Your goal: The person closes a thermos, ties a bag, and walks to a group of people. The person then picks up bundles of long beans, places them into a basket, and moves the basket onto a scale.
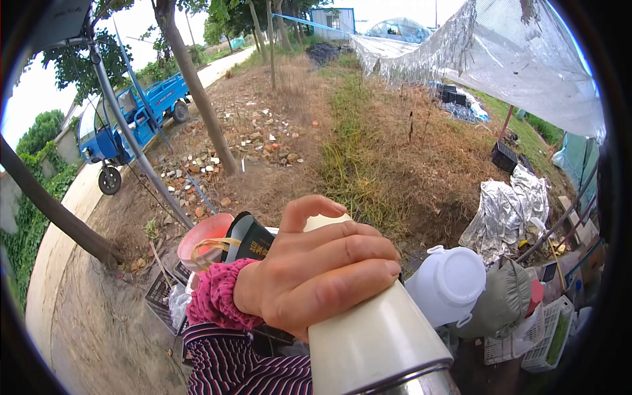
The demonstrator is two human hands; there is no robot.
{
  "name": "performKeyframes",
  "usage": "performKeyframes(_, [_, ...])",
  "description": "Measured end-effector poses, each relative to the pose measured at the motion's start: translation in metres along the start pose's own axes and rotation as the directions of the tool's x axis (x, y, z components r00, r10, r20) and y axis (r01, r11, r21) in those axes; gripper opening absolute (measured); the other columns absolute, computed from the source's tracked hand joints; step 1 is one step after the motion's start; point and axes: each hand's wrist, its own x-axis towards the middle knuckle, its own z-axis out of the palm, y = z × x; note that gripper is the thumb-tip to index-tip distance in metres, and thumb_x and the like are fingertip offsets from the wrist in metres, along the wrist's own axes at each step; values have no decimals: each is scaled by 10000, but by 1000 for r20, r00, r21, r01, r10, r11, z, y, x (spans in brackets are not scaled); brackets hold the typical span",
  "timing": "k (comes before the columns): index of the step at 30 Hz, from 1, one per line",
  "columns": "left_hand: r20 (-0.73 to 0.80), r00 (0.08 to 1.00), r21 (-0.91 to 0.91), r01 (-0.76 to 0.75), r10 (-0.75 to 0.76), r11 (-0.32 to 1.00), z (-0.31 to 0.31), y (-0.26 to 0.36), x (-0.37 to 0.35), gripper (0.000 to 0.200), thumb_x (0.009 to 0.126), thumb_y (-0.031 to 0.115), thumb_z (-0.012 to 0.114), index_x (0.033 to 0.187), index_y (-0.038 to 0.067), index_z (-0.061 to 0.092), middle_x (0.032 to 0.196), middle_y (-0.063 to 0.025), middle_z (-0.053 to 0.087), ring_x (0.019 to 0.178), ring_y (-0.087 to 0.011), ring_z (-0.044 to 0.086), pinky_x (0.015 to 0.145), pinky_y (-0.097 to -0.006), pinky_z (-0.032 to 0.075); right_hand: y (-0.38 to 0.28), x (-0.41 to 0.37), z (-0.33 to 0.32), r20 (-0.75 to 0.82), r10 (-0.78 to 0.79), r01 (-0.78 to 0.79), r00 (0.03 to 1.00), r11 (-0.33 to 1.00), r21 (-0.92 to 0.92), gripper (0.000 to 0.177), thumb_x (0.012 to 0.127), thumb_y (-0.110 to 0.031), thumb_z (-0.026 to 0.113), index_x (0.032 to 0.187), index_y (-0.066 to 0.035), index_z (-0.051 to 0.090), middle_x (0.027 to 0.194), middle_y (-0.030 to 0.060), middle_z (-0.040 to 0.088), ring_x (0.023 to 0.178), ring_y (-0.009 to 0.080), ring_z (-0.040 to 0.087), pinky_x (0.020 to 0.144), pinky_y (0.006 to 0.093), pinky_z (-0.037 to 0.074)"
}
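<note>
My left hand [329,270] reaches in from the lower left, with a pink gathered cuff [220,296] at the wrist and a striped sleeve below. Its fingers curl over a cream cylinder [375,329], which looks like a flask with a metal band at its lower end. The little finger is bent and raised a bit apart from the others; the thumb is hidden. My right hand is out of view. Just beyond the hand are a dark green bag or box [253,240] and a pink bucket [204,240]. A white lidded plastic jar [454,283] stands right of the cylinder.
Crates [550,336] and a grey-green sack [497,299] lie at the lower right, below silver sheeting [507,207]. A leaning metal pole [131,125] and tree trunks [197,85] rise at left. Behind them stands a blue three-wheeled truck [164,95]. Netting [533,66] hangs at upper right.
</note>
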Motion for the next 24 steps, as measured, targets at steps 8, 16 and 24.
performKeyframes(8, [23,1000,8,-4,4,1000,-1,4,3,278,740,170,635,954,8,566,812,-108,623,696,-189,630,822,-385,320,6,-2,-28,429,-334,544,839,516,-662,707,744,-176,724,1321,-35,340,1089,177,557,1003,296,549,909,427,413])
performKeyframes(16, [-9,999,8,-44,45,999,0,5,2,272,746,157,622,958,-4,568,809,-116,619,699,-195,631,833,-391,316,3,-3,-11,200,-277,341,940,784,-519,586,735,-275,705,1199,-49,427,1028,160,582,944,296,568,843,434,443])
performKeyframes(24, [-16,995,18,-98,98,995,-3,7,7,243,742,106,596,952,-14,570,811,-119,620,704,-196,630,839,-400,314,11,-15,25,-44,-160,143,986,953,-268,496,725,-392,683,1061,-63,524,961,138,612,875,295,590,759,443,484])
